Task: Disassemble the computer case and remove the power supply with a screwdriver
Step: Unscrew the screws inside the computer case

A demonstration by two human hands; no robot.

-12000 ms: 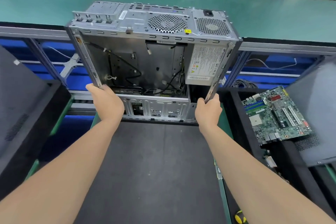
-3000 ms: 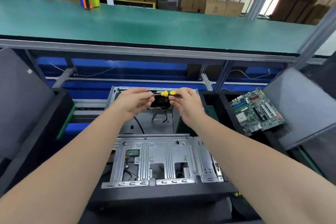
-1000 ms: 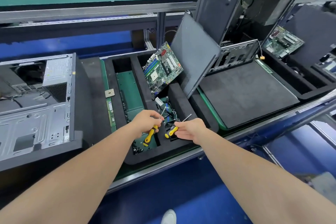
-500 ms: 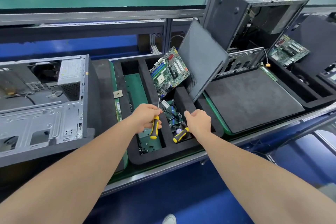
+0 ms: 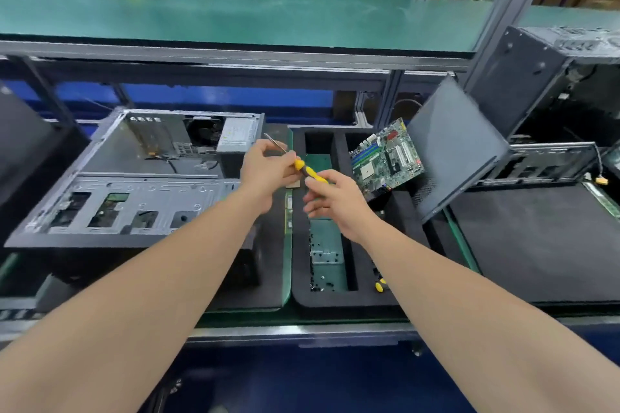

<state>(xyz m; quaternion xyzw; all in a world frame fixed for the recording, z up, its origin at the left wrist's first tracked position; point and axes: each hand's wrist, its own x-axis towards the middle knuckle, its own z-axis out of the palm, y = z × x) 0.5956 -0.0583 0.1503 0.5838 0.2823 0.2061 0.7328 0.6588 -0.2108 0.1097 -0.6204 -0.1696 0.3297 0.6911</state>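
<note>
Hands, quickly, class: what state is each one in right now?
Left hand: pinches the screwdriver by its shaft.
Right hand: pinches its handle end.

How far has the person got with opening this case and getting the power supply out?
Done: the computer case lies on its side, open side up, and a motherboard leans in the foam tray. In hand: a yellow-handled screwdriver, left hand pinching the shaft, right hand at the handle. Left: the power supply still sits in the case's far corner, so removing it remains.
</note>
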